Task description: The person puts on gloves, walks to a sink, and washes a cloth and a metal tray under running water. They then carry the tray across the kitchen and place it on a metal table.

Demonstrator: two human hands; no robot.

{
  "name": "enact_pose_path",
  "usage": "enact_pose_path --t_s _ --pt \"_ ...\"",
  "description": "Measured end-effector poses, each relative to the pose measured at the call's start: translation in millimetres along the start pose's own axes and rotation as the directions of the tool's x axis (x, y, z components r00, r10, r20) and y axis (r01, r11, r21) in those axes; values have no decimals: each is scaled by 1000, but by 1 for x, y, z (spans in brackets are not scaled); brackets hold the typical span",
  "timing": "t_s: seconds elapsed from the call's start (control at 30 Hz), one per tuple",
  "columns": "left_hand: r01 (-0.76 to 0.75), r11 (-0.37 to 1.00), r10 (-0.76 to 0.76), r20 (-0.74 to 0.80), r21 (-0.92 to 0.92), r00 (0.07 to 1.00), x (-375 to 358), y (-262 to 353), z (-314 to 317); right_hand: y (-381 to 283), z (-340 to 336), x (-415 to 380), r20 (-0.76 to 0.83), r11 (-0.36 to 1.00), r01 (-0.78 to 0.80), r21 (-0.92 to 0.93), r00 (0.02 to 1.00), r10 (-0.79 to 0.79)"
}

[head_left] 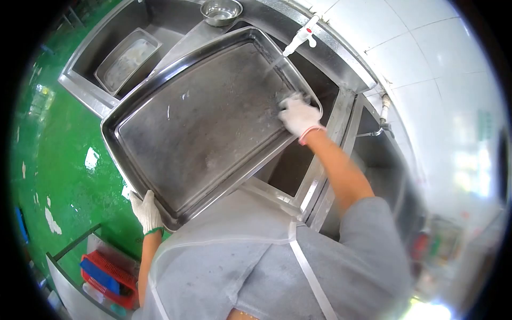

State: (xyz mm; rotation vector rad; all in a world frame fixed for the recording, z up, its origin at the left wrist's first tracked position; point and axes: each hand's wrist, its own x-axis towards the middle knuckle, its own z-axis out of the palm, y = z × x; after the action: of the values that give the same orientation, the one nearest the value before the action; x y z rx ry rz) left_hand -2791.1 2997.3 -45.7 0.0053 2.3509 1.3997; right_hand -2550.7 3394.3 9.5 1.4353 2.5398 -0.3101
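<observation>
A large rectangular metal tray point(197, 128) lies tilted across the sink in front of me, its inside dark and wet. My left hand point(146, 213), in a white knit glove with a green cuff, grips the rim at the tray's near left corner. My right hand point(300, 114), gloved in white with a pink cuff, presses with curled fingers on the tray's right end. Motion blurs its fingertips, and a greyish patch there cannot be made out. From the white tap point(301, 40), a thin stream of water runs into the tray's far right part.
A smaller metal pan point(128, 61) sits in the left sink basin point(88, 56). On the sink's back ledge stands a steel bowl point(221, 12). Another basin with a metal tap point(380, 129) is at right. A red plastic basket point(109, 280) stands low at left, over green floor point(69, 154).
</observation>
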Motion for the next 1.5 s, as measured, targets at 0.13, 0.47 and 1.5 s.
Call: enact_pose_path --t_s 0.13,0.47,1.5 --pt "32 994 -28 32 -103 999 -5 9 2 30 30 19 50 978 29 -207 999 -19" --pt "67 997 -66 52 -23 996 -6 33 1 -129 33 -32 -239 507 862 27 498 -833" --pt "-15 996 -21 408 85 913 72 36 -3 -186 56 161 -604 898 -331 288 665 439"
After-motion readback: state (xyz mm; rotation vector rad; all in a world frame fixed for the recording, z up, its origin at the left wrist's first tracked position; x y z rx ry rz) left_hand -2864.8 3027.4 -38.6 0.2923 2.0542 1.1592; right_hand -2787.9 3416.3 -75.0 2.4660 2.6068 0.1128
